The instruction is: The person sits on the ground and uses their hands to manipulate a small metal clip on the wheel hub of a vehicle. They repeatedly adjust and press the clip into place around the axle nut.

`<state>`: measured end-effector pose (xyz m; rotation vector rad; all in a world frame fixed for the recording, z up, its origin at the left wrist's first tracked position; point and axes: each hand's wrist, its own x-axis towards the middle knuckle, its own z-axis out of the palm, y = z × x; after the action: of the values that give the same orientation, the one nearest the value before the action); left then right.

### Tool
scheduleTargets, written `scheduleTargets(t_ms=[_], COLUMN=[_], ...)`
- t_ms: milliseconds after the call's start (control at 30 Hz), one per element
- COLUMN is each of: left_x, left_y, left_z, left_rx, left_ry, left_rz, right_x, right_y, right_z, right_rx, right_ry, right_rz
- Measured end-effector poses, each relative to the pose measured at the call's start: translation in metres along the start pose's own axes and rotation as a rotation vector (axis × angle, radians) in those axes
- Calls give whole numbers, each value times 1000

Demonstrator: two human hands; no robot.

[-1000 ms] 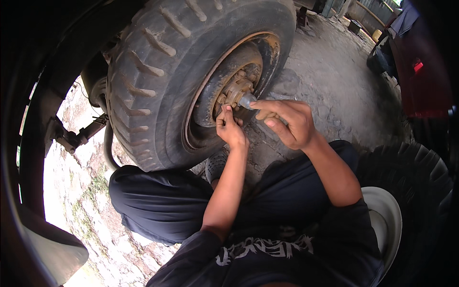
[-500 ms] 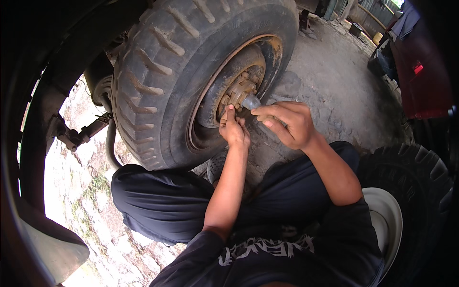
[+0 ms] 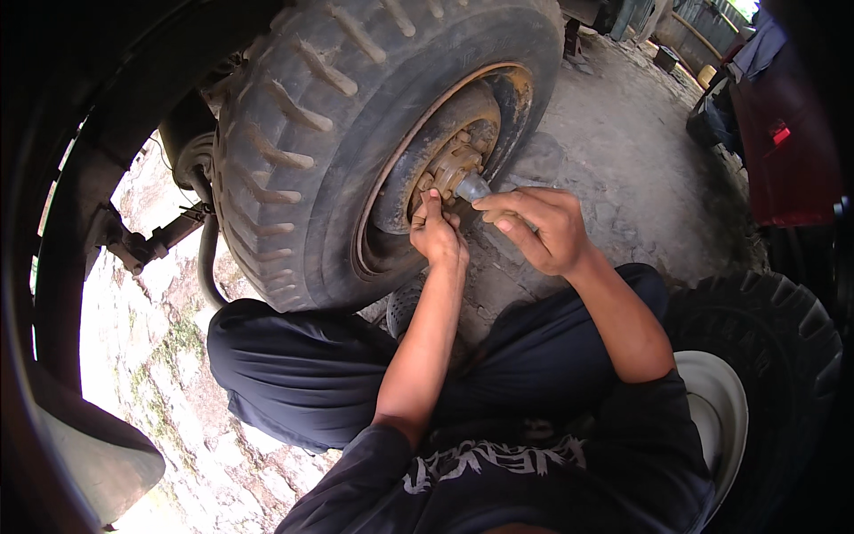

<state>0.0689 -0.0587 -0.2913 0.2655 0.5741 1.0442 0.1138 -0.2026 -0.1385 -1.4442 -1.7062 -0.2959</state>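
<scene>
A large worn tyre (image 3: 356, 151) stands upright before me on a rusty rim. At its middle are a rusty hub (image 3: 455, 165) with nuts around it and a grey rounded cap (image 3: 472, 187) jutting toward me. My left hand (image 3: 438, 238) is closed at the hub's lower left, its thumb up against the nuts; whatever its curled fingers hold is hidden. My right hand (image 3: 547, 233) is to the right of the cap, fingers bent together and thumb beneath. Its fingertips are at the cap's end, and I cannot make out anything between them.
Behind my right elbow lies another tyre (image 3: 765, 347) with a white rim (image 3: 716, 409). Dark vehicle frame parts and a hose (image 3: 207, 262) run along the left. Dusty ground (image 3: 632, 151) stretches beyond the wheel. A dark red panel (image 3: 787, 151) stands at right.
The wheel sits slightly farther right in the picture, as the view has shifted a little. Both hands stay in nearly the same place at the hub.
</scene>
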Motion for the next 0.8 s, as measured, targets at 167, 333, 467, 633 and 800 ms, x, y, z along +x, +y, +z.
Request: scheduleTargets(t_ms=[167,333,467,633,800], left_x=[0,-1,0,-4,-6], left_y=[2,3,3,0,-11], left_z=[2,1,8,7,6], left_rx=[-26,8,-11,19,19], left_ry=[11,5,31,-18,11], left_rz=[1,-17,8,28,106], right_x=[0,1,1,0,3], right_y=[2,1,0,0,-5], right_z=[2,-1,1,-4,-4], right_rx=[7,-4,4,-20,-24], right_ry=[-4,-13,-9,-11,-57], right_rz=[-14,0,0,9,7])
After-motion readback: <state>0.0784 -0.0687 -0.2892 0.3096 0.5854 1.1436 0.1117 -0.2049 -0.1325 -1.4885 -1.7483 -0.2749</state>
